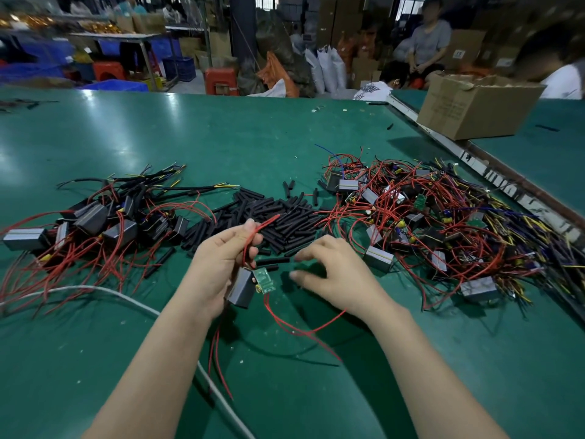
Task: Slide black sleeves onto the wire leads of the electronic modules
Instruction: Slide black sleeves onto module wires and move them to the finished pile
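Over the green tabletop, the left hand grips an electronic module and pinches its red leads, while the right hand, fingers loosely spread and holding nothing, hovers just before the pile of black sleeves.

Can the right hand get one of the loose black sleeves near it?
Probably yes. The right hand hovers open and holds nothing, and a loose sleeve lies on the table just beyond its fingertips, with nothing between them.
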